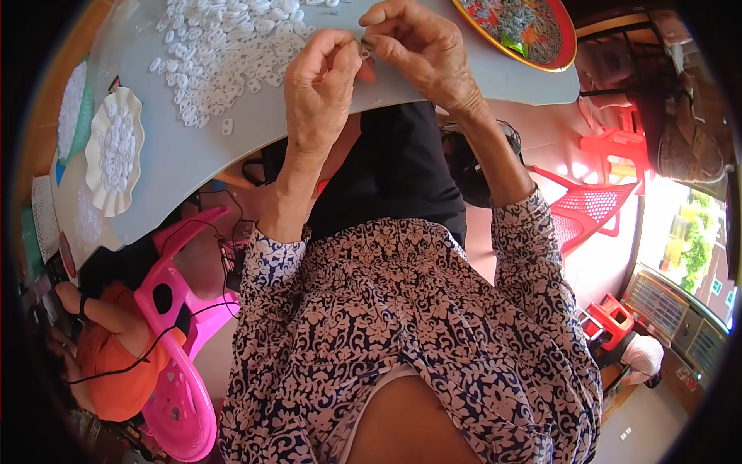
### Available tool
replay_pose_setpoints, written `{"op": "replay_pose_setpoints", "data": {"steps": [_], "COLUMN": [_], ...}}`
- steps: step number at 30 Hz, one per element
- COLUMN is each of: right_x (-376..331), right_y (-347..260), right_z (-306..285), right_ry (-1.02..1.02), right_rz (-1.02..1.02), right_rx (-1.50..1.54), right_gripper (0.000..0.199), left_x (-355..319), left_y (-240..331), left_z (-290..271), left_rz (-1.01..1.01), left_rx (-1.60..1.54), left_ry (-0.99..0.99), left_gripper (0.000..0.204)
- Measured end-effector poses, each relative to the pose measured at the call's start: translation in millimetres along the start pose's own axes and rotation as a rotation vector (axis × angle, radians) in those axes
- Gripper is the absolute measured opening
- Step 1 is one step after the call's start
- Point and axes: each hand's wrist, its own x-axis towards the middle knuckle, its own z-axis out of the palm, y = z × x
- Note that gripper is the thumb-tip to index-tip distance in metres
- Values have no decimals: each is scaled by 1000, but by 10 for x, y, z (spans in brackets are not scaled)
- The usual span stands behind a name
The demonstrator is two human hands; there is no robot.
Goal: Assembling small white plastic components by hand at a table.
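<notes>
One small piece [365, 46] sits between my fingertips, above the near edge of the table; it is so small and so covered by my fingers that I can't fairly say what it is, though it looks dark. My two hands are drawn together over it; my left hand [318, 89] pinches with thumb and forefinger, and my right hand [423, 56] pinches from the other side.

Just left of them is one broad heap of white pieces [232, 58], flat and rounded with openings through them, far too many to count; one single white piece [228, 126] lies apart at its near side. All this is on one pale grey-blue table [193, 158]; toward its left end stands one cream dish [114, 203] with a wavy rim, holding more white pieces.

To the right is one round red tray [570, 48] with a yellow edge; it carries a mass of thin grey pieces [545, 35] and one bright green scrap [513, 46]; whether lettering lies beneath them, I cannot tell. Lower left, one person in orange [127, 367] is beside one pink chair [179, 394]; at my right stands one red chair [591, 207] with a perforated surface.
</notes>
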Motion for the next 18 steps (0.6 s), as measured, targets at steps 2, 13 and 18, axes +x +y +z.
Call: {"op": "replay_pose_setpoints", "data": {"steps": [2,13,18], "right_x": [-11,63,55], "right_y": [-52,10,-8], "right_z": [-2,1,-1], "right_ry": [16,30,33], "right_rz": [22,84,107], "right_rx": [-136,-36,-31], "right_gripper": [22,18,18], "left_x": [3,83,84], "left_y": [35,33,46], "left_z": [-4,-81,-86], "left_rz": [-45,-73,-96], "left_rx": [76,-124,-83], "left_ry": [-26,-146,-179], "left_gripper": [12,16,15]}}
